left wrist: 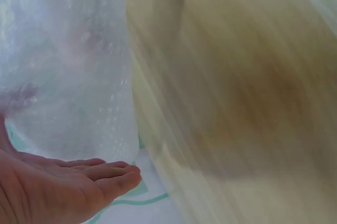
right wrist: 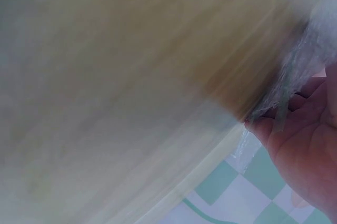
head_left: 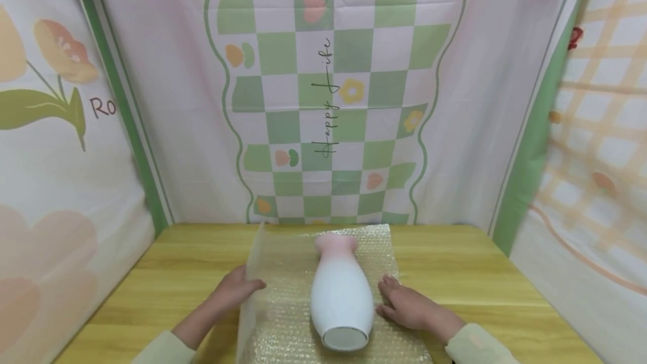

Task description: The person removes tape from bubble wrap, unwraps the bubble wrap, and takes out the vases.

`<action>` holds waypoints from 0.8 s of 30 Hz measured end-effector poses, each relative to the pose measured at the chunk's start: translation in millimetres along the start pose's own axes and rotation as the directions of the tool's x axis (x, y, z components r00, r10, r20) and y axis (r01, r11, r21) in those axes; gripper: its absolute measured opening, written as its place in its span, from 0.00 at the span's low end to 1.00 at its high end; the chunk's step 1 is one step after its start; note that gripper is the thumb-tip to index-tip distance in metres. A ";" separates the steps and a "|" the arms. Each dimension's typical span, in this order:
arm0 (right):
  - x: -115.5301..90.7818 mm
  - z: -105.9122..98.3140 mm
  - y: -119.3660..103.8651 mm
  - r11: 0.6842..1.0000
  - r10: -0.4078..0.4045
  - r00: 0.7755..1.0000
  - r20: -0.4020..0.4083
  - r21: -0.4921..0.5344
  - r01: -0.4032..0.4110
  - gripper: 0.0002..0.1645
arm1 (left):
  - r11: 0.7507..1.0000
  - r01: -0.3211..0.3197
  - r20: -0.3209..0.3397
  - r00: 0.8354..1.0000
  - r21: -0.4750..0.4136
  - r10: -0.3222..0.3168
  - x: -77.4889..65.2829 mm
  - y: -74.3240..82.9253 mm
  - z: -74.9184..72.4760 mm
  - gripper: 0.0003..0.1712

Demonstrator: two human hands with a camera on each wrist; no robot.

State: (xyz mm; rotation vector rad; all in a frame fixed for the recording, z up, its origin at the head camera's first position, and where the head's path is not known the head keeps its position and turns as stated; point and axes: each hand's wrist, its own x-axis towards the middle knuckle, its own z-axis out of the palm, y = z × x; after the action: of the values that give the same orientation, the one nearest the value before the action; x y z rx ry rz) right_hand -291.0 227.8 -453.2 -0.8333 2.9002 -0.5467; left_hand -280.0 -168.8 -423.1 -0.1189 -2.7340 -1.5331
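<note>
One white vase with a pink neck (head_left: 341,296), lying on its side on a sheet of bubble wrap (head_left: 283,302), about midway between the left and right edges of the wooden surface (head_left: 455,263), with its mouth towards the far edge and its base towards the near one. At the sheet's raised left side, a released left hand (head_left: 233,286) with straight fingers along the outside and thumb inside; at its right side, a right hand (head_left: 410,306), ungripping, with relaxed fingers touching the wrap just beside the vase.
</note>
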 end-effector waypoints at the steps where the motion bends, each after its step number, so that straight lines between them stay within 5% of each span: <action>1: 0.1 0.0 0.0 1.000 0.001 1.000 0.001 0.001 -0.001 0.39 | 1.000 0.008 -0.004 1.000 0.013 -0.008 0.0 -0.2 -1.5 0.37; 18: -1.4 1.8 2.1 1.000 -0.010 1.000 -0.003 -0.014 0.010 0.38 | 0.997 0.007 0.069 0.998 0.072 -0.012 -6.7 -19.2 -24.0 0.27; 24: -0.9 1.9 2.2 1.000 -0.010 1.000 -0.002 -0.008 0.010 0.38 | 0.979 0.025 0.068 0.997 0.201 -0.040 -8.6 -23.7 -30.1 0.23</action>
State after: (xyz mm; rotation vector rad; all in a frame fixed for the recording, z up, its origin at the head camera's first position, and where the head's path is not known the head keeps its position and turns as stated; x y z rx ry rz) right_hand -290.9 229.4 -455.9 -0.8486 2.9042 -0.5370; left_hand -274.1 -207.3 -427.9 -0.1306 -2.9408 -1.2734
